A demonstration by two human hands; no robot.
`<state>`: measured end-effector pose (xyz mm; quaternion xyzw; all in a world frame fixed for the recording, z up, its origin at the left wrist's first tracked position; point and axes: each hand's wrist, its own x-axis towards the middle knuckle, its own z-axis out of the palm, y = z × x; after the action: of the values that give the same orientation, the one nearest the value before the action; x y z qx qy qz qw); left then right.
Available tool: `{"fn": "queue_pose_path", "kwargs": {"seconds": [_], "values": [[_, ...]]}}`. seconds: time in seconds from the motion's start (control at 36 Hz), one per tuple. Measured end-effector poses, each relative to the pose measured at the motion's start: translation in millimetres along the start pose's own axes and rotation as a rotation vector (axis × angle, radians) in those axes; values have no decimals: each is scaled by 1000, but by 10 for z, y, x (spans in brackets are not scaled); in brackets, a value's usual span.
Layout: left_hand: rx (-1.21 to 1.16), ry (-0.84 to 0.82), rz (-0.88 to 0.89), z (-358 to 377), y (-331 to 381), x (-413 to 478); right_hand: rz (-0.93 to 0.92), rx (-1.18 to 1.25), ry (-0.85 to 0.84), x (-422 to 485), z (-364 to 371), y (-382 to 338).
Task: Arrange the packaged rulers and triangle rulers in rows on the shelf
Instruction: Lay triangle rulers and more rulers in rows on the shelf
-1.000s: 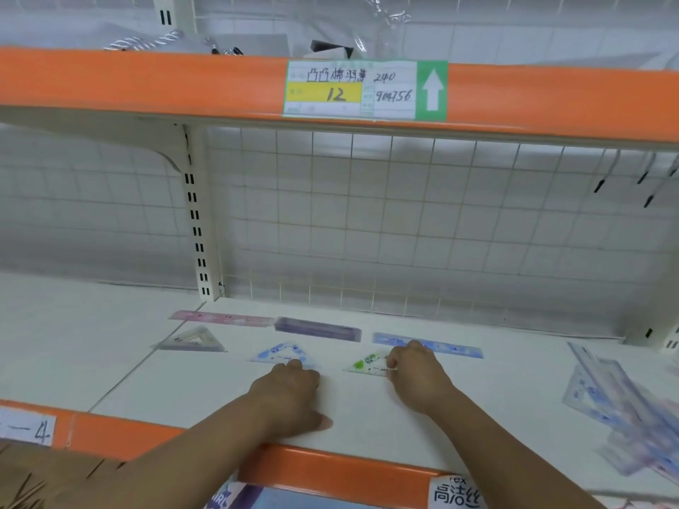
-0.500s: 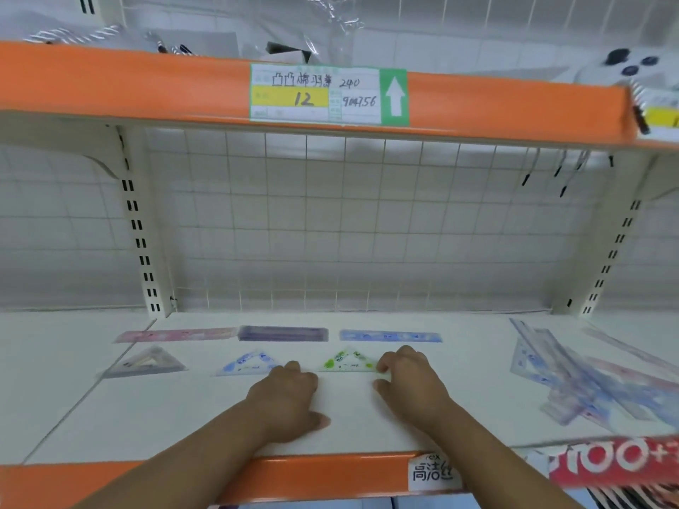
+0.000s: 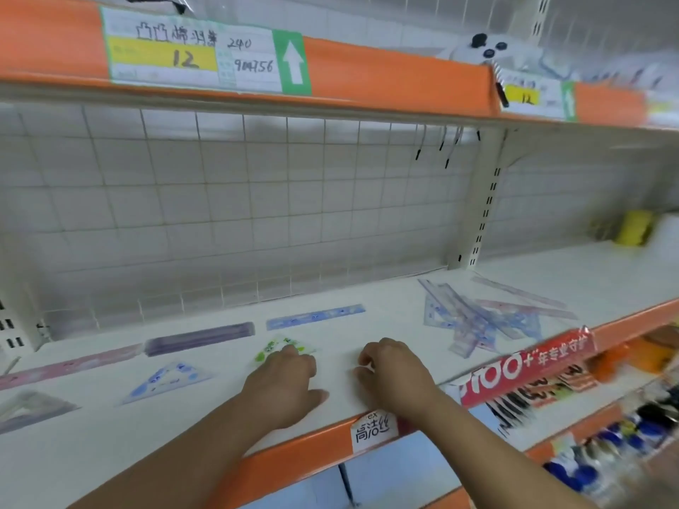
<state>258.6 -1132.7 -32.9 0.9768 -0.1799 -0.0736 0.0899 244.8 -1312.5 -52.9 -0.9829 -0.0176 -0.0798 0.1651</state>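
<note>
Our left hand (image 3: 283, 383) lies flat on the green-printed clear plastic triangle ruler (image 3: 273, 350); our right hand (image 3: 395, 372), loosely curled, grips nothing. We judge it light, slippery; pinch edges.

Your left hand (image 3: 284, 383) lies palm-down with fingers loosely curled, your right hand (image 3: 395, 374) just beside it, fingers bent.

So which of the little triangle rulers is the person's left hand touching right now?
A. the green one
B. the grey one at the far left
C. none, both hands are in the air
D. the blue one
A: the left hand rests with its fingertips on the green triangle ruler, while the blue triangle ruler lies apart to the left.
</note>
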Motion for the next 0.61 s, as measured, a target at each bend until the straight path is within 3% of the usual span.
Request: {"fn": "queue_pose_path", "kwargs": {"seconds": [0.36, 0.61], "values": [[19, -8, 141, 38, 654, 317, 86, -34, 66, -146, -263, 582], [47, -8, 137, 114, 1345, 759, 73, 4, 83, -3, -488, 1343]]}}
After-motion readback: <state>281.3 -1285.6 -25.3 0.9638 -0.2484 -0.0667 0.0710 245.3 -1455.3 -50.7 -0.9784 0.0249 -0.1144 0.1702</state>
